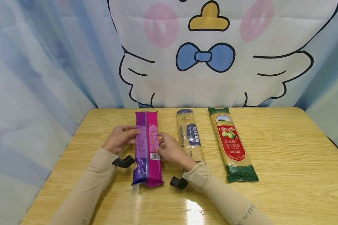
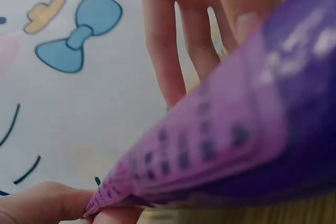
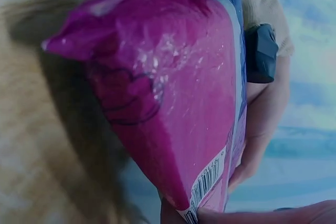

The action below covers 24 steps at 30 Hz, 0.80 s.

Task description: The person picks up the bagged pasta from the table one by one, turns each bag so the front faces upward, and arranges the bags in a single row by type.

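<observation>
A long pink-and-purple packet (image 1: 146, 150) is raised off the table at its near end, back face up with printed text and a barcode. My left hand (image 1: 122, 138) grips its left edge, thumb on the face and fingers around the side. At the right edge, beside the barcode, my right hand (image 1: 171, 150) pinches the packet between thumb and fingers. In the left wrist view, the left fingers (image 2: 163, 40) reach behind the packet (image 2: 210, 135). The right wrist view shows the pink side of the packet (image 3: 178, 87) close up; its contents are hidden.
Just right of my right hand lies a spaghetti pack (image 1: 190, 134) with a blue label. Farther right is a green-ended Olivoilà spaghetti pack (image 1: 232, 143). Both lie on the wooden table (image 1: 287, 156). A cartoon-printed curtain (image 1: 202, 84) hangs along the far edge.
</observation>
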{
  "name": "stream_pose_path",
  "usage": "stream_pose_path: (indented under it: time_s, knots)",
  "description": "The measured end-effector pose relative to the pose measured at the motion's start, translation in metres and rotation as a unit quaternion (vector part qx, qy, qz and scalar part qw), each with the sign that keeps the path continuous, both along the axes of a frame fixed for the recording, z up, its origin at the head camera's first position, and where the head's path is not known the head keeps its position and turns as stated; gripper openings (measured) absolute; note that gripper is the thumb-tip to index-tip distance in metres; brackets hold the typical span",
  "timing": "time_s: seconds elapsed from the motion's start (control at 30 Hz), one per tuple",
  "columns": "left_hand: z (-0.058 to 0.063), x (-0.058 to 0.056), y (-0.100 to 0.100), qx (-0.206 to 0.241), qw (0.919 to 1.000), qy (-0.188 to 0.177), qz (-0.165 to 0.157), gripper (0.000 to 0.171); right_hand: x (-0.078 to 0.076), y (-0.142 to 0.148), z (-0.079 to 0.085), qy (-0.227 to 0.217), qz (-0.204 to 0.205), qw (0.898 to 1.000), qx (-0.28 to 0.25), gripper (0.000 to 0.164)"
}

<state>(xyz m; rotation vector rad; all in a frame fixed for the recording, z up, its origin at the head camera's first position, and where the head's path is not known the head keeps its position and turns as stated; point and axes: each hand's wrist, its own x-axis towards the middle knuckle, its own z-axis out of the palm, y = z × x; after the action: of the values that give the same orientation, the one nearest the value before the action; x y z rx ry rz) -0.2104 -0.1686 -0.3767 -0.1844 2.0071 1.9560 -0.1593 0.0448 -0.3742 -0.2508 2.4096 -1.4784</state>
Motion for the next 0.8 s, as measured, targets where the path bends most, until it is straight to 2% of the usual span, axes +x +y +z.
stream_pose_path:
  time_s: [0.17, 0.37, 0.5, 0.8]
  knots:
    - [0.008, 0.003, 0.003, 0.035, 0.9993, 0.004, 0.013, 0.056, 0.001, 0.003, 0.010, 0.011, -0.001, 1.000, 0.009, 0.065]
    - [0.018, 0.006, 0.009, 0.028, 0.9994, 0.010, 0.018, 0.054, 0.004, 0.003, 0.014, -0.002, -0.008, 1.000, -0.009, 0.079]
    - [0.021, 0.009, 0.012, 0.027, 0.9993, 0.013, 0.024, 0.054, 0.005, 0.000, 0.014, 0.004, -0.011, 1.000, -0.025, 0.087]
    - [0.029, 0.014, 0.020, 0.018, 0.9985, 0.039, 0.033, 0.052, 0.004, -0.006, 0.011, 0.056, 0.015, 0.998, -0.033, 0.071]
